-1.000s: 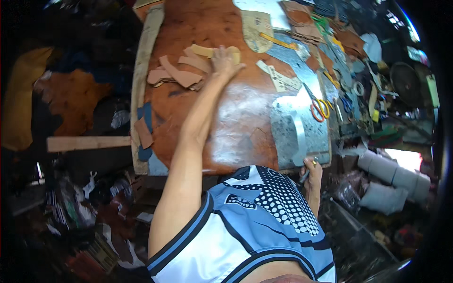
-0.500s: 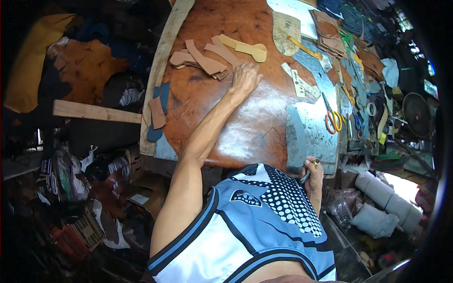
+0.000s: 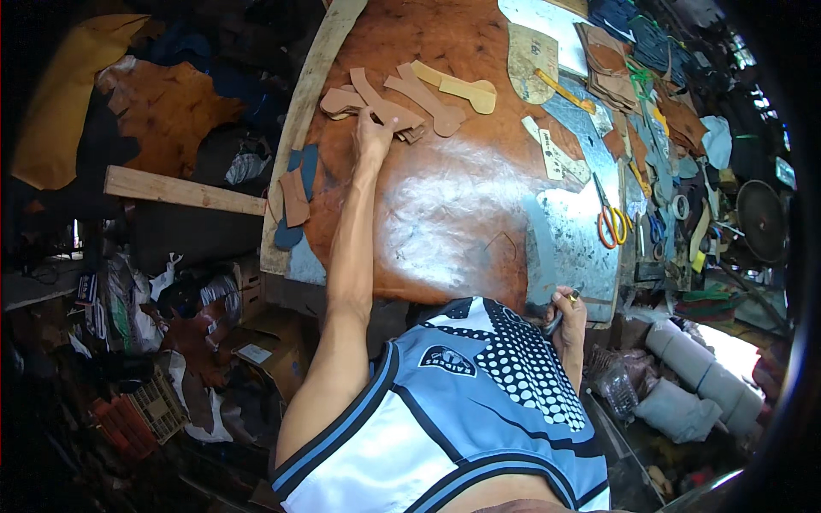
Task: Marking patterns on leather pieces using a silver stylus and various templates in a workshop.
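Note:
My left hand [image 3: 373,135] reaches out over a large brown leather sheet [image 3: 445,197] and rests, fingers closed, on a pile of cut tan leather pieces [image 3: 385,107]. A paler cut piece [image 3: 462,85] lies just beyond the pile. My right hand [image 3: 567,315] stays close to my body at the table's near edge, gripping a small dark-handled tool [image 3: 560,309] with a brass end. Whether the left hand's fingers pinch one piece cannot be told.
A metal sheet [image 3: 577,231] lies right of the leather, with orange-handled scissors [image 3: 610,221] on it. Stacked leather pieces and tools [image 3: 650,111] crowd the far right. A wooden plank [image 3: 184,191], hides [image 3: 167,107] and boxes litter the floor at left. Grey rolls [image 3: 701,376] lie at lower right.
My left hand has slid from the middle of the leather sheet to the left onto the pile of cut pieces. The right hand has stayed at the table edge.

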Available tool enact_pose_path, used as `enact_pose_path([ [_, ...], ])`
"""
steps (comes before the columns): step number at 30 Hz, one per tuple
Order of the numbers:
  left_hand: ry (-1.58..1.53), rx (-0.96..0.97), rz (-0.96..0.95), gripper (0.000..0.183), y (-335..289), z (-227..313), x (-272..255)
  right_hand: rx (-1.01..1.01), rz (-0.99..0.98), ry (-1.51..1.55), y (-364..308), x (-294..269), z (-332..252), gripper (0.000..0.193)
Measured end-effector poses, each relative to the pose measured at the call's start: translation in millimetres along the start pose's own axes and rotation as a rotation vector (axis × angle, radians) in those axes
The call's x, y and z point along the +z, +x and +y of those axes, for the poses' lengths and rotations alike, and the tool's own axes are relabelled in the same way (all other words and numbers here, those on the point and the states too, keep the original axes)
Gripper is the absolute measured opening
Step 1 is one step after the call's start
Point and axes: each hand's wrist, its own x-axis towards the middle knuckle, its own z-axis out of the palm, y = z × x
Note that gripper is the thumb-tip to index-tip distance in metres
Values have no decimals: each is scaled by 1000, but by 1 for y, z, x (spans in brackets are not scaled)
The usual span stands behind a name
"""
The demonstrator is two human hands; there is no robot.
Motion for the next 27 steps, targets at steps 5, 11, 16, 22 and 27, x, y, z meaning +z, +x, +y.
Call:
enact_pose_path([
  [5,-334,-144,-20,48,5,-2,33,-20,36,-3,0,-3,1,21],
  [11,-617,22,2,34,-11,37,53,-15,8,18,-1,-2,1,20],
  [16,-543,-38,-71,33,-24,52,88,-23,30,21,0,-3,4,20],
  [22,-179,227,-13,38,-83,43,87,30,25,63,1,-2,1,23],
  [27,118,572,-18,25,-121,32,103,46,23,105,2,4,-4,20],
])
